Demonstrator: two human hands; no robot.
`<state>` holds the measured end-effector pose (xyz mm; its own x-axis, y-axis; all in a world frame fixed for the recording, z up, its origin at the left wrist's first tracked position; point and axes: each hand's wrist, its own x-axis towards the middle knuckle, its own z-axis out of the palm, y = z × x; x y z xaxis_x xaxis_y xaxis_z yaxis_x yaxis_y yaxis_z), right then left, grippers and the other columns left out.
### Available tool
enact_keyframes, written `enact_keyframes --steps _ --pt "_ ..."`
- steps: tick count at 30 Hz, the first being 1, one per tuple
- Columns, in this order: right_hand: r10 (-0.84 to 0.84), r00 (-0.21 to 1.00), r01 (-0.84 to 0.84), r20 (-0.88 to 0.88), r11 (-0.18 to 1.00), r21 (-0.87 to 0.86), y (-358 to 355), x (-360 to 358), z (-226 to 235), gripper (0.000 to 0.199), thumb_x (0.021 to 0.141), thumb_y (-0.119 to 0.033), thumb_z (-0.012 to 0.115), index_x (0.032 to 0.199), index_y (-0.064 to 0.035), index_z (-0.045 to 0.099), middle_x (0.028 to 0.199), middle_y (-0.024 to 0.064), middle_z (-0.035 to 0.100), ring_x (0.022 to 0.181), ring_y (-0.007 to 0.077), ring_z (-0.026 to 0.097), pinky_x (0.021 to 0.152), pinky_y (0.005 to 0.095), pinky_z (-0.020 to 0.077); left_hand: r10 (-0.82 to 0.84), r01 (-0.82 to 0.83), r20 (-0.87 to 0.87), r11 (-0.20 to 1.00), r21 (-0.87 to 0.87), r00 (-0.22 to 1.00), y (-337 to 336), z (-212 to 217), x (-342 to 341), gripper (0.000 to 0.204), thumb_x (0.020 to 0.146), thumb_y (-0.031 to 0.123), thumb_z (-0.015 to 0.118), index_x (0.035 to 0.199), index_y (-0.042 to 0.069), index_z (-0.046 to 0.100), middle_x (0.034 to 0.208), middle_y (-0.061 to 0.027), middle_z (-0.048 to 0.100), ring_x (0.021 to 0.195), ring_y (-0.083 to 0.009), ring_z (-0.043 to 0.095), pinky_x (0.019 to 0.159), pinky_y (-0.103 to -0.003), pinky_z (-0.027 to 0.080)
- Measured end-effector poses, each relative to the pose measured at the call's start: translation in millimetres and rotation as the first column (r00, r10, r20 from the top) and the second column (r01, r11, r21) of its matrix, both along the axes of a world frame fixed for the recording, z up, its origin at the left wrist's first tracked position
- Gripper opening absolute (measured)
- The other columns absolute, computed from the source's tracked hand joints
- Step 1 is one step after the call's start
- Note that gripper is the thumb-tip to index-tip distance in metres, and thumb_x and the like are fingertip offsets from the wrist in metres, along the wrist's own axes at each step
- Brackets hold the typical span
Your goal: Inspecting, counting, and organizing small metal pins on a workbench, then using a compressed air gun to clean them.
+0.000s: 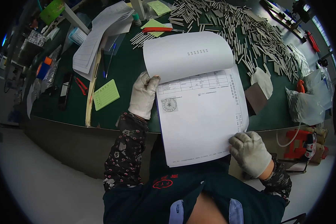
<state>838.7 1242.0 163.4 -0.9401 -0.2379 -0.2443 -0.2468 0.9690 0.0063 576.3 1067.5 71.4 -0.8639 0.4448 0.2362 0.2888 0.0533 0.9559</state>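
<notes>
I hold a stapled stack of white printed papers (203, 119) over the front edge of a green table (119, 71). The top sheet (186, 54) is folded back and up. My left hand (143, 95), in a white glove, grips the left edge of the stack where the top sheet is turned over. My right hand (250, 153), also gloved, holds the lower right corner of the stack. The exposed page shows a table of lines and a round stamp near its upper left.
Several thin metal rods (246, 31) lie spread across the far side of the table. A green notepad (106, 94), red cutters (81, 85), another paper stack (97, 37), pens and clear plastic bags (310, 100) lie around.
</notes>
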Motion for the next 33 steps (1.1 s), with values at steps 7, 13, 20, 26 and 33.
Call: enact_keyframes --steps 7,13,20,26,33 --pt "-0.098 0.99 0.084 -0.098 0.987 -0.138 7 -6 10 0.012 0.071 -0.015 0.056 0.077 -0.0081 0.063 0.087 0.0032 0.062 0.087 0.0202 0.057 0.074 0.0358 0.0417 -0.012 0.012 0.032 1.0 0.004 0.999 -3 1 0 0.021 0.086 0.019 0.057 0.097 0.001 0.058 0.088 -0.0051 0.057 0.077 -0.0111 0.053 0.071 -0.025 0.043" --pt "-0.166 0.969 0.1 -0.181 0.941 -0.324 24 -14 15 0.009 0.062 -0.013 0.066 0.068 -0.0074 0.06 0.077 0.0038 0.062 0.081 0.0218 0.057 0.072 0.0357 0.0428 -0.022 0.02 0.065 0.999 0.032 0.998 -1 1 0 0.023 0.086 0.021 0.057 0.097 0.001 0.058 0.086 -0.0046 0.057 0.076 -0.0107 0.053 0.07 -0.024 0.043" --pt "-0.21 0.955 0.126 -0.208 0.926 -0.357 25 -19 13 0.011 0.06 -0.012 0.068 0.063 -0.0063 0.059 0.073 0.0042 0.062 0.077 0.0225 0.057 0.071 0.0364 0.0443 -0.014 0.019 0.081 0.997 -0.071 0.997 -3 6 0 0.025 0.086 0.022 0.057 0.097 0.0 0.057 0.088 -0.0048 0.057 0.079 -0.011 0.054 0.072 -0.024 0.043" --pt "-0.256 0.938 0.105 -0.232 0.851 -0.515 32 -20 14 0.012 0.059 -0.005 0.066 0.064 -0.006 0.055 0.07 0.005 0.059 0.071 0.0228 0.056 0.066 0.0362 0.0443 -0.027 0.027 0.08 1.0 -0.007 0.996 -3 1 -1 0.024 0.086 0.02 0.057 0.098 0.0 0.057 0.093 -0.0063 0.056 0.082 -0.0125 0.054 0.074 -0.024 0.043" --pt "-0.745 0.627 0.231 -0.229 0.458 -0.858 59 -32 15 0.009 0.078 -0.003 0.061 0.077 -0.0027 0.053 0.072 -0.0004 0.053 0.064 0.0091 0.046 0.06 0.0213 0.0383 -0.062 0.064 0.03 0.996 -0.058 0.998 -7 7 -3 0.042 0.088 0.038 0.053 0.106 0.0 0.055 0.099 -0.0083 0.055 0.089 -0.016 0.053 0.08 -0.026 0.041"
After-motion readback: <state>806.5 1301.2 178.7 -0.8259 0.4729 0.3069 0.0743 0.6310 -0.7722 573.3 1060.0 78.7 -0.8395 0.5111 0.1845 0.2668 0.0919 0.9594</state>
